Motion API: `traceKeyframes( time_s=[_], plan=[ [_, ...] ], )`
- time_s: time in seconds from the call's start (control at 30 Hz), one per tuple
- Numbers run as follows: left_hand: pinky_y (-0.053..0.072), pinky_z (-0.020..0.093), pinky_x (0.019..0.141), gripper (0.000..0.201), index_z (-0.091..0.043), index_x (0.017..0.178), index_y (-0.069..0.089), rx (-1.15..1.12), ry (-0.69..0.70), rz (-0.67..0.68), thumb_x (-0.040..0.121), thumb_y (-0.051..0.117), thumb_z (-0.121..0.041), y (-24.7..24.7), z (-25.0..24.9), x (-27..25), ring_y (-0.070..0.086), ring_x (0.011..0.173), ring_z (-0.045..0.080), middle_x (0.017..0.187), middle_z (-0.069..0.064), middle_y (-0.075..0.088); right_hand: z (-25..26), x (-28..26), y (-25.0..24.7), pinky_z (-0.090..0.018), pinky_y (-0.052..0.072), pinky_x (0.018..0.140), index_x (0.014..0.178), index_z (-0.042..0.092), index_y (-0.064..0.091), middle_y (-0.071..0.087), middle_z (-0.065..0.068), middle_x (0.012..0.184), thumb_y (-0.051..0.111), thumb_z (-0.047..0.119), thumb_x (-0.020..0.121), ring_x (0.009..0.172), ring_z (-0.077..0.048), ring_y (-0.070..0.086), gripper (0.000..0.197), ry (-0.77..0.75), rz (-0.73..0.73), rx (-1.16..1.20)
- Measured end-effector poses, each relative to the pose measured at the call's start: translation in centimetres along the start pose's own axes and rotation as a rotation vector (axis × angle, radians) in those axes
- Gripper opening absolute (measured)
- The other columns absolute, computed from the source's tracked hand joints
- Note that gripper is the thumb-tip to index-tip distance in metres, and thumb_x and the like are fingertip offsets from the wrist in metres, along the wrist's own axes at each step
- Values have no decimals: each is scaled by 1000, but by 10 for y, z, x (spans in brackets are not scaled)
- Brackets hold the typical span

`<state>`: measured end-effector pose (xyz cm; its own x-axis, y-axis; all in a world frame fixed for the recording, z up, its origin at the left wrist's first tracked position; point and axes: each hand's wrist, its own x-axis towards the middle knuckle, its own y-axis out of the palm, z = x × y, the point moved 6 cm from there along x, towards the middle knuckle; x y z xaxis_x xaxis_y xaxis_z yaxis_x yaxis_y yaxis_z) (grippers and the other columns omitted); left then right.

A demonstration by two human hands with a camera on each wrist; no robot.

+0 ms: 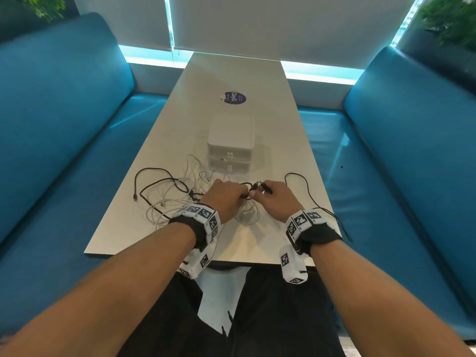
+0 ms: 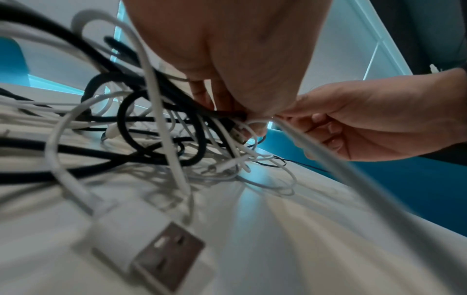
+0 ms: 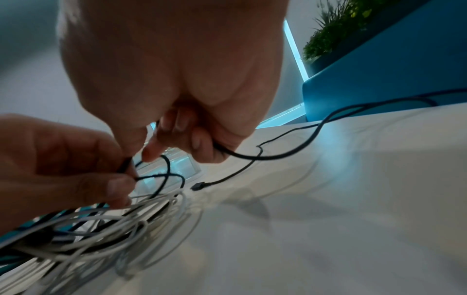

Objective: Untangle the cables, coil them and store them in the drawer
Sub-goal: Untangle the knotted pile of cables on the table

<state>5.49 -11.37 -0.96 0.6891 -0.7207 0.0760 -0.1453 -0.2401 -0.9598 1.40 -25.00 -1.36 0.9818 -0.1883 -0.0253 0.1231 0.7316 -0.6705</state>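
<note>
A tangle of white cables (image 1: 167, 202) and black cables (image 1: 157, 181) lies on the white table (image 1: 270, 240), left of my hands. Behind it stands a small white drawer unit (image 1: 230, 148) with both drawers shut. My left hand (image 1: 240, 195) pinches a black cable (image 2: 227, 114) at the tangle's right edge, with white strands (image 2: 161, 119) looping under it. My right hand (image 1: 257, 193) touches the left one, its fingers (image 3: 196, 139) curled round a thin black cable (image 3: 278, 155). That cable trails right across the table, and its plug (image 3: 198, 186) lies on the tabletop. A white USB plug (image 2: 151, 253) lies near my left wrist.
Blue padded benches (image 1: 64, 130) (image 1: 412, 155) flank the narrow table. A round dark sticker (image 1: 233, 98) sits on the tabletop beyond the drawer unit. Plants (image 1: 453, 19) stand behind the right bench. The thin black cable (image 1: 304, 181) loops to the table's right edge.
</note>
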Motion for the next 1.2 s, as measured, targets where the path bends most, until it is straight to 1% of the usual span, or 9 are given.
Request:
traceKeyframes(
  time_s=[0.1,0.2,0.37,0.43,0.57,0.77,0.87,1.0,1.2],
  plan=[
    [42,36,66,13,-14,91,59,-131,-75,-107,95,57,-27,-7,7,-2,61,78,29,81,5,67,5,3,6,-33,45,67,77,16,64,65,-2,72,60,43,92,67,-16,57,31,-15,14,4],
    [40,34,61,16,-12,90,61,-208,-114,-135,94,59,-28,-10,12,-3,60,73,26,78,4,66,12,5,12,-34,44,67,82,14,63,65,-2,75,57,44,94,70,-17,58,32,-23,27,12],
    [53,40,75,14,-15,96,68,-239,-124,-54,91,65,-28,-6,18,-3,64,78,23,84,3,70,11,7,26,-34,45,73,98,15,60,64,-1,90,51,31,100,83,-19,59,18,-14,83,-14],
    [53,41,73,17,-14,94,68,-237,-103,-22,92,62,-29,-2,17,-3,64,75,23,81,4,69,11,7,26,-35,48,78,104,13,62,66,-4,96,53,25,98,89,-21,62,16,14,76,38],
    [53,39,71,17,-15,92,67,-244,-73,-42,94,56,-28,-1,14,-4,63,71,22,76,2,68,16,7,24,-25,43,71,105,14,63,67,-1,95,53,18,96,85,-12,61,14,38,86,141],
    [49,36,79,16,-18,98,67,-176,-98,-23,93,60,-32,1,18,-2,64,80,23,83,1,70,10,11,28,-36,47,85,117,11,60,67,-7,108,49,25,100,99,-23,62,24,65,60,66],
    [42,35,84,30,-16,92,67,-80,-100,25,100,48,-38,1,22,-4,61,79,23,80,0,68,-1,11,24,-32,39,76,117,9,56,64,-12,109,45,30,103,96,-28,58,28,136,23,-83],
    [37,40,94,26,-22,87,63,26,-47,89,98,41,-27,4,20,-5,58,76,23,76,-1,66,-6,7,23,-32,35,75,118,6,51,62,-16,111,37,32,106,100,-32,57,32,164,60,-114],
    [36,43,91,26,-24,84,58,114,-64,183,98,35,-24,10,12,-4,51,86,26,80,1,62,24,7,30,-32,35,66,107,6,54,57,-6,95,36,29,106,84,-22,53,29,14,99,-42]
  ],
)
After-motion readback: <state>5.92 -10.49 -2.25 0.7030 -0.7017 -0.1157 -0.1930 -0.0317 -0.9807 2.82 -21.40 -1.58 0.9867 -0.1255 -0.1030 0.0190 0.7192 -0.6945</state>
